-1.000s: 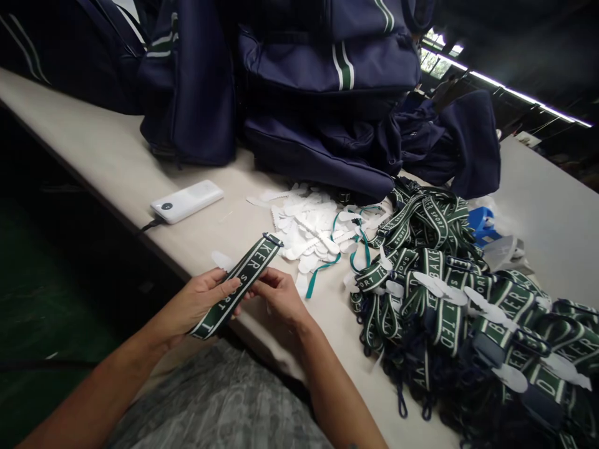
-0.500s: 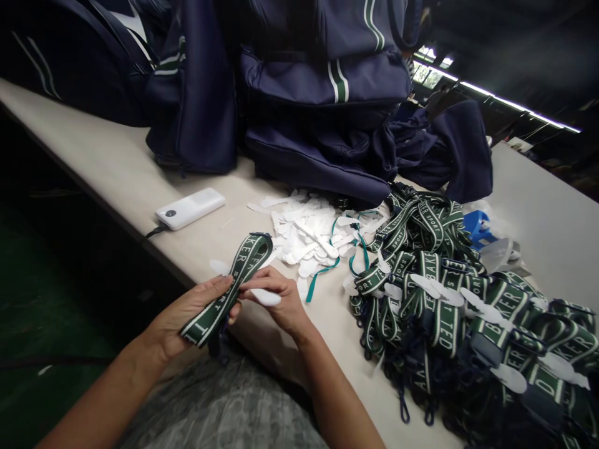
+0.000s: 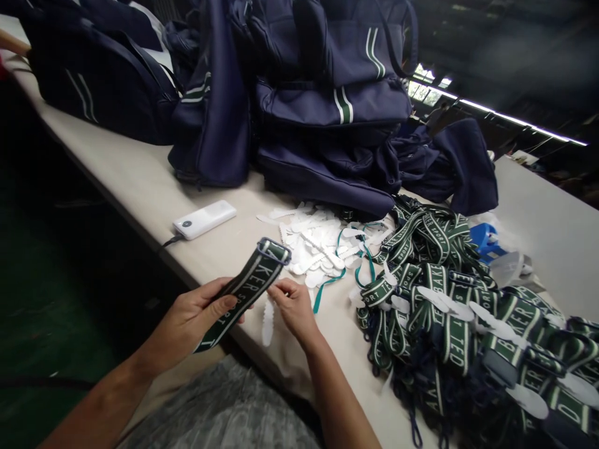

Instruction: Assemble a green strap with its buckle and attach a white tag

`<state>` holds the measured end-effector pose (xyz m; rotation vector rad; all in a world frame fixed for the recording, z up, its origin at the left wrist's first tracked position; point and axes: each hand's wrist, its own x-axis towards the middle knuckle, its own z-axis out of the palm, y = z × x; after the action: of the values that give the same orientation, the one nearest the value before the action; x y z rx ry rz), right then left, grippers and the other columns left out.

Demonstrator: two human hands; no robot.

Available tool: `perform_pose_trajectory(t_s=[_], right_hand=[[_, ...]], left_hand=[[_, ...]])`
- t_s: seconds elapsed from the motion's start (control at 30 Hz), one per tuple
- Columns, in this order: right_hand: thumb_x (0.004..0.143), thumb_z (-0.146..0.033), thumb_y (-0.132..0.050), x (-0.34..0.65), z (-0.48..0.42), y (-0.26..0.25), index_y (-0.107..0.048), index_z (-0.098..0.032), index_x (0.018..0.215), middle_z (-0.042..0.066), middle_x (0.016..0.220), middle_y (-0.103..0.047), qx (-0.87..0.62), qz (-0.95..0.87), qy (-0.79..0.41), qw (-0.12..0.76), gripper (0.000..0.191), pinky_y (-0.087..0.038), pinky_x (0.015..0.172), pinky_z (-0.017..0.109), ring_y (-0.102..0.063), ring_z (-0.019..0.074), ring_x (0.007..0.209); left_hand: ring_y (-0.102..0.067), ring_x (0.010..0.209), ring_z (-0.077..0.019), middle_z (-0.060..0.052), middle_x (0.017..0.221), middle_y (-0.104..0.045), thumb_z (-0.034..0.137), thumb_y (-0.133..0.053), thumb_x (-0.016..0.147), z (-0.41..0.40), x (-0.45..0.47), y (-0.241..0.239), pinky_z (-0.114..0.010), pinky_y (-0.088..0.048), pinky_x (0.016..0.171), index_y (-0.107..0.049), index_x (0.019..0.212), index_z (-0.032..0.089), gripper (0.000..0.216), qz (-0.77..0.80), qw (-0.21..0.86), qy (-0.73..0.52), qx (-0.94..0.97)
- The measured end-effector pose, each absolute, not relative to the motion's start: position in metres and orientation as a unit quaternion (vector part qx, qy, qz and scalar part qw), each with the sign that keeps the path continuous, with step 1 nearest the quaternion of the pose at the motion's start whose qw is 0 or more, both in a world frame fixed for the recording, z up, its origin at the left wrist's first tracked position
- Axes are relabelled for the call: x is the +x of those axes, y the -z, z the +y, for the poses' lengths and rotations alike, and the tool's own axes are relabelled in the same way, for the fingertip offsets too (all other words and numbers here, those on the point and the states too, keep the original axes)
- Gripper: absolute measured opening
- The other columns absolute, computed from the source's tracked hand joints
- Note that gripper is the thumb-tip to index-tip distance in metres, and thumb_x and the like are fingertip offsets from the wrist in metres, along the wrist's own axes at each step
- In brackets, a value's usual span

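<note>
- The left hand (image 3: 196, 318) has its fingers clenched around a green woven strap (image 3: 243, 287) lettered in white, held over the bench's (image 3: 140, 181) near edge.
- The right hand (image 3: 292, 308) pinches a white plastic tag (image 3: 267, 321) hanging just beside the strap.
- A pile of white tags (image 3: 318, 240) lies mid-bench; a heap of straps (image 3: 458, 299) lies toward the right end.

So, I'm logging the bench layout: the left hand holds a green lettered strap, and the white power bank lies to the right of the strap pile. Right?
Not quite. The left hand does hold the green strap, but the head view shows the white power bank left of the strap pile, near the table edge.
</note>
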<state>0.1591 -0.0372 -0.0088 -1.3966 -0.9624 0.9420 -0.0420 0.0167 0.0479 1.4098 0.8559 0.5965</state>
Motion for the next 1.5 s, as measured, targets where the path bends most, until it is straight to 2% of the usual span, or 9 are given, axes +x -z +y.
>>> perform_pose_trajectory(t_s=[0.17, 0.3, 0.43, 0.73, 0.83, 0.97, 1.17, 1.37, 1.5], right_hand=[[0.085, -0.024, -0.052, 0.146, -0.041, 0.009, -0.070, -0.018, 0.072, 0.000, 0.063, -0.056, -0.500, -0.479, -0.465, 0.551, 0.023, -0.045, 0.063, 0.028, -0.053, 0.0147, 0.062], [0.087, -0.025, -0.050, 0.145, -0.047, 0.010, -0.070, -0.017, 0.080, -0.002, 0.062, -0.053, -0.523, -0.463, -0.489, 0.523, 0.023, -0.037, 0.054, 0.024, -0.045, 0.0116, 0.055], [0.088, -0.032, -0.055, 0.143, -0.049, 0.010, -0.065, -0.016, 0.069, -0.002, 0.061, -0.049, -0.517, -0.470, -0.526, 0.485, 0.026, -0.032, 0.054, 0.025, -0.039, 0.0108, 0.057], [0.075, -0.053, -0.072, 0.146, -0.046, 0.006, -0.048, -0.017, 0.053, -0.005, 0.050, -0.040, -0.494, -0.430, -0.575, 0.490, 0.049, -0.024, 0.047, 0.022, -0.031, 0.0070, 0.050], [0.078, -0.054, -0.070, 0.149, -0.045, 0.003, -0.056, -0.017, 0.065, -0.005, 0.054, -0.046, -0.480, -0.435, -0.582, 0.492, 0.042, -0.026, 0.046, 0.021, -0.034, 0.0069, 0.050], [0.078, -0.051, -0.073, 0.149, -0.043, 0.002, -0.059, -0.019, 0.105, -0.007, 0.059, -0.058, -0.482, -0.395, -0.586, 0.517, 0.045, -0.034, 0.046, 0.019, -0.045, 0.0077, 0.047], [0.068, -0.046, -0.083, 0.140, -0.044, 0.005, -0.057, -0.017, 0.072, -0.003, 0.054, -0.062, -0.501, -0.358, -0.564, 0.551, 0.039, -0.044, 0.045, 0.021, -0.053, 0.0098, 0.043], [0.072, -0.047, -0.081, 0.136, -0.048, 0.003, -0.073, -0.017, 0.088, 0.004, 0.078, -0.074, -0.452, -0.347, -0.627, 0.531, 0.036, -0.057, 0.074, 0.030, -0.070, 0.0162, 0.070], [0.077, -0.039, -0.077, 0.137, -0.048, 0.009, -0.075, -0.020, 0.106, 0.004, 0.092, -0.077, -0.449, -0.380, -0.623, 0.516, 0.034, -0.053, 0.097, 0.038, -0.073, 0.0213, 0.093]], left_hand=[[-0.063, 0.064, -0.0198, -0.004, 0.072, -0.069, 0.060, -0.061, 0.088, 0.007, -0.034, -0.044, -0.023, -0.049, 0.056, -0.068, 0.110, 0.017, 0.048, 0.351, 0.629, -0.162, 0.675], [-0.059, 0.058, -0.0182, -0.004, 0.067, -0.066, 0.066, -0.054, 0.088, 0.009, -0.034, -0.034, -0.022, -0.046, 0.051, -0.066, 0.106, 0.016, 0.055, 0.367, 0.627, -0.138, 0.674], [-0.059, 0.058, -0.0172, -0.004, 0.066, -0.065, 0.065, -0.050, 0.091, 0.013, -0.038, -0.027, -0.022, -0.047, 0.053, -0.066, 0.095, 0.018, 0.050, 0.371, 0.616, -0.126, 0.683], [-0.062, 0.056, -0.0153, -0.007, 0.077, -0.069, 0.058, -0.074, 0.079, 0.002, -0.028, -0.019, -0.020, -0.049, 0.048, -0.065, 0.104, 0.017, 0.049, 0.382, 0.794, -0.122, 0.457], [-0.061, 0.054, -0.0147, -0.007, 0.077, -0.069, 0.052, -0.079, 0.076, 0.005, -0.029, -0.017, -0.021, -0.049, 0.045, -0.066, 0.102, 0.016, 0.046, 0.389, 0.800, -0.150, 0.431], [-0.062, 0.056, -0.0154, -0.006, 0.078, -0.070, 0.049, -0.081, 0.074, 0.013, -0.034, -0.012, -0.022, -0.051, 0.048, -0.065, 0.102, 0.017, 0.046, 0.417, 0.770, -0.201, 0.439], [-0.067, 0.070, -0.0205, -0.006, 0.082, -0.071, 0.055, -0.082, 0.070, 0.016, -0.037, 0.002, -0.024, -0.052, 0.060, -0.067, 0.094, 0.016, 0.048, 0.451, 0.683, -0.264, 0.510], [-0.065, 0.084, -0.0216, -0.002, 0.083, -0.071, 0.051, -0.067, 0.084, 0.016, -0.035, 0.004, -0.023, -0.047, 0.073, -0.069, 0.085, 0.019, 0.032, 0.465, 0.534, -0.276, 0.650], [-0.064, 0.082, -0.0210, -0.001, 0.083, -0.071, 0.050, -0.063, 0.085, 0.021, -0.036, 0.005, -0.023, -0.045, 0.074, -0.069, 0.085, 0.019, 0.032, 0.460, 0.509, -0.269, 0.676]])
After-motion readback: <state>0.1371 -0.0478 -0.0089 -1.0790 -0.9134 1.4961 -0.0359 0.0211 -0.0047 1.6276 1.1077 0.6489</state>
